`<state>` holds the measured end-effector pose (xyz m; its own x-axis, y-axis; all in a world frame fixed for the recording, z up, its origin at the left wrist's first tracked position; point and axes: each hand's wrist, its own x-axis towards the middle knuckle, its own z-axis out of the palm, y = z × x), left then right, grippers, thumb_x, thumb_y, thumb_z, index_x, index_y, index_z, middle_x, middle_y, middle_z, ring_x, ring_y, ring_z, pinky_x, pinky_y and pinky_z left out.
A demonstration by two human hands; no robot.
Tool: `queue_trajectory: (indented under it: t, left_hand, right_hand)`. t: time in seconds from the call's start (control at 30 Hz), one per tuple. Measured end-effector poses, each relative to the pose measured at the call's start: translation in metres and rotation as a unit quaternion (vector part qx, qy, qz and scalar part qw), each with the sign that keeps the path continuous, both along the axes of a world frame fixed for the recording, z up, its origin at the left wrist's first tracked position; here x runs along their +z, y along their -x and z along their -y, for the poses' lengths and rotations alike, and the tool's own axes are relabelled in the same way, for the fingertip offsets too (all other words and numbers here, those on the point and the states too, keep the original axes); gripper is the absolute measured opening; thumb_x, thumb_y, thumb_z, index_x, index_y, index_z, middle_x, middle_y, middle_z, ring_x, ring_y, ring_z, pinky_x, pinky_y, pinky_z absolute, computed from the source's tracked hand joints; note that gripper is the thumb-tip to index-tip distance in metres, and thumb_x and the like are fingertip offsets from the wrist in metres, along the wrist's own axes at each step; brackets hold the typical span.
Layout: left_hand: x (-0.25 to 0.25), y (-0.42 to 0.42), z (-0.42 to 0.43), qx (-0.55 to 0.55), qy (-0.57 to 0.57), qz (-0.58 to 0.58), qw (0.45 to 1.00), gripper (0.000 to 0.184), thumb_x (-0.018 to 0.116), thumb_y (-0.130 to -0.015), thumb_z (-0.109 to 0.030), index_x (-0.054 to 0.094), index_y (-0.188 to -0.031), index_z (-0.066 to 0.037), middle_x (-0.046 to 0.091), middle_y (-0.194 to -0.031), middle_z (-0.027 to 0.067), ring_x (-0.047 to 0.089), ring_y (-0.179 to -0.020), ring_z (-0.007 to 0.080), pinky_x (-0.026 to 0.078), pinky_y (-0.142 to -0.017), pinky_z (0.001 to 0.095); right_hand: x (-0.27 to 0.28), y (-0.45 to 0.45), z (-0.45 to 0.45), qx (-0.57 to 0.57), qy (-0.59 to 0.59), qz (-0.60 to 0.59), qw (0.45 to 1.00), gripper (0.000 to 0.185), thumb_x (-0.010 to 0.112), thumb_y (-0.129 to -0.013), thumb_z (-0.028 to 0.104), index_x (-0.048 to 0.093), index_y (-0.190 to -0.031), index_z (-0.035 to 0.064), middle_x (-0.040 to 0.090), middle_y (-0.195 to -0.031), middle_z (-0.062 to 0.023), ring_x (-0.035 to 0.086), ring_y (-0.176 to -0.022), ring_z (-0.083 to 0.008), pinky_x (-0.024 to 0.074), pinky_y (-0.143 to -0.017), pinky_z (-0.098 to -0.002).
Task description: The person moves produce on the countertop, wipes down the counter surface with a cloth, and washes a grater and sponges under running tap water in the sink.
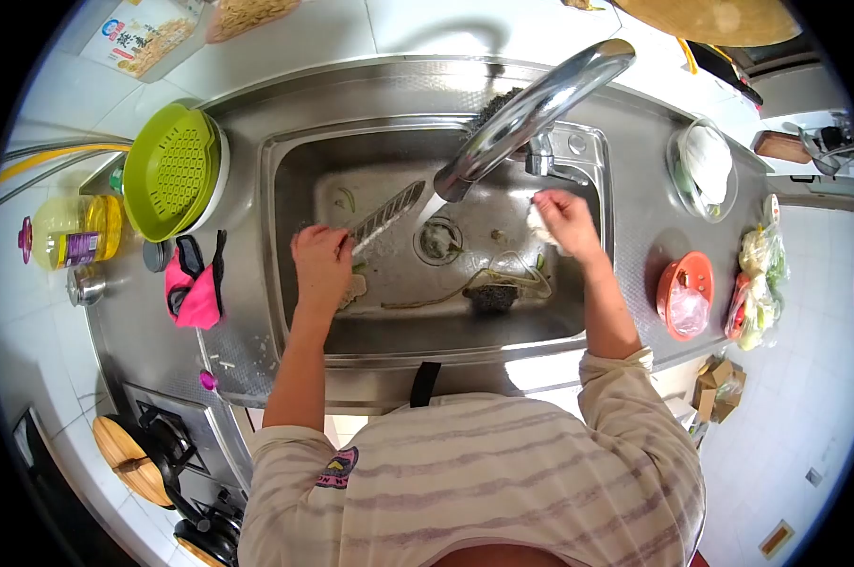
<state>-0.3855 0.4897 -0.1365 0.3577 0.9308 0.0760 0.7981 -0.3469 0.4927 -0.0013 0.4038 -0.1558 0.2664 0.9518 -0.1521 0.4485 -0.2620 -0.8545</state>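
Observation:
My left hand (321, 260) is closed at the left side of the sink, gripping a long knife (389, 217) whose dark-patterned blade points up and right toward the running water. Its handle is hidden in my fingers. My right hand (566, 223) is closed on a crumpled whitish cloth-like piece (538, 231) near the sink's right wall. From the chrome faucet (540, 118), water falls between the hands, close to the drain (438, 240). A dark scouring pad (492, 299) and a long pale stalk (427, 302) lie on the sink floor. Under my left hand is a pale scrap (353, 291).
Left of the sink stand green colanders (170, 173), an oil bottle (77, 231) and a pink-and-black cloth item (196, 291). On the right are a glass bowl with something white (706, 163), an orange basket (684, 283) and bagged vegetables (760, 274). The sink's front rim (484, 350) borders my body.

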Motion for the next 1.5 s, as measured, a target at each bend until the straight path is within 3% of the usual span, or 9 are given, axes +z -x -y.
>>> queue_trajectory:
  t: [0.07,0.27,0.5,0.6,0.67,0.8,0.97,1.2,1.5]
  left_hand:
    - [0.011,0.004,-0.003,-0.018,-0.06,-0.029,0.998,0.018,0.062,-0.073,-0.008,0.068,-0.09,-0.01,0.063,-0.086,0.0034,0.05,-0.103,0.0254,0.027,-0.101,0.0527]
    - [0.041,0.004,0.004,-0.076,-0.216,-0.042,0.973,0.021,0.062,-0.071,-0.004,0.067,-0.09,-0.01,0.06,-0.085,0.0034,0.051,-0.101,0.0242,0.032,-0.099,0.0487]
    - [0.03,0.02,0.02,0.006,-0.074,0.097,0.993,0.014,0.062,-0.077,-0.002,0.066,-0.09,-0.006,0.062,-0.087,0.005,0.059,-0.082,0.0259,0.049,-0.075,0.0348]
    - [-0.017,0.036,0.027,0.171,0.15,0.283,0.932,0.012,0.06,-0.084,-0.006,0.064,-0.095,-0.004,0.063,-0.09,0.005,0.061,-0.079,0.0217,0.05,-0.069,0.0338]
    - [-0.047,0.046,0.032,0.348,0.445,0.523,0.639,0.015,0.057,-0.088,-0.009,0.06,-0.102,-0.002,0.063,-0.092,0.0052,0.061,-0.081,0.0178,0.051,-0.068,0.0339]
    - [-0.046,0.056,0.027,0.362,0.454,0.519,0.627,0.02,0.056,-0.089,-0.011,0.056,-0.107,-0.002,0.063,-0.092,0.0063,0.062,-0.081,0.0181,0.053,-0.067,0.0347]
    - [-0.024,0.072,-0.013,0.35,0.412,0.493,0.682,0.024,0.059,-0.087,-0.016,0.055,-0.109,-0.004,0.063,-0.099,0.0055,0.063,-0.087,0.018,0.053,-0.073,0.0344]
    - [-0.018,0.086,-0.087,0.277,0.352,0.574,0.685,0.026,0.058,-0.089,-0.016,0.054,-0.111,-0.002,0.061,-0.101,0.0061,0.06,-0.089,0.0159,0.052,-0.074,0.0325]
    - [-0.036,0.062,-0.09,0.316,0.378,0.697,0.52,0.024,0.051,-0.092,-0.017,0.051,-0.111,-0.001,0.058,-0.106,0.0132,0.058,-0.095,0.0258,0.05,-0.085,0.0367]
  right_hand:
    - [0.014,-0.013,-0.009,-0.051,0.054,-0.021,0.997,0.029,0.062,-0.088,0.026,0.066,-0.084,-0.0017,0.056,-0.062,-0.0011,0.044,-0.057,-0.0072,0.0393,-0.051,-0.0282]
    - [0.02,-0.018,-0.024,-0.046,0.022,0.068,0.996,0.03,0.065,-0.087,0.028,0.066,-0.074,0.0004,0.055,-0.059,0.0041,0.041,-0.054,-0.0034,0.0352,-0.048,-0.0228]
    - [0.021,-0.041,-0.034,-0.109,0.102,-0.15,0.977,0.033,0.069,-0.083,0.033,0.064,-0.07,0.0034,0.053,-0.061,0.0046,0.041,-0.053,-0.0041,0.0352,-0.048,-0.0225]
    - [-0.002,-0.008,-0.009,-0.088,0.162,-0.058,0.981,0.049,0.059,-0.085,0.048,0.065,-0.076,-0.0002,0.057,-0.063,-0.0017,0.047,-0.058,-0.0117,0.0433,-0.057,-0.0297]
    - [-0.007,0.056,0.004,0.003,0.213,-0.058,0.975,0.05,0.058,-0.085,0.05,0.068,-0.088,0.0006,0.063,-0.071,-0.0079,0.055,-0.065,-0.0142,0.0461,-0.063,-0.0323]
    - [-0.022,0.152,-0.021,0.127,0.252,-0.109,0.953,0.044,0.053,-0.089,0.045,0.066,-0.103,0.0052,0.062,-0.082,-0.0072,0.055,-0.07,-0.013,0.0474,-0.062,-0.0264]
    - [-0.022,0.21,-0.078,0.09,0.225,-0.42,0.874,0.038,0.058,-0.089,0.035,0.06,-0.107,0.0022,0.062,-0.087,-0.0045,0.055,-0.069,-0.0117,0.0452,-0.062,-0.0267]
    - [-0.015,0.25,-0.176,-0.012,0.113,-0.457,0.882,0.018,0.056,-0.088,0.016,0.06,-0.096,0.0009,0.062,-0.081,-0.0037,0.057,-0.067,-0.0113,0.0456,-0.058,-0.0262]
    - [-0.03,0.282,-0.229,-0.041,0.118,-0.425,0.897,0.019,0.055,-0.088,0.019,0.061,-0.094,0.0008,0.062,-0.08,-0.0043,0.057,-0.065,-0.0122,0.0458,-0.059,-0.0272]
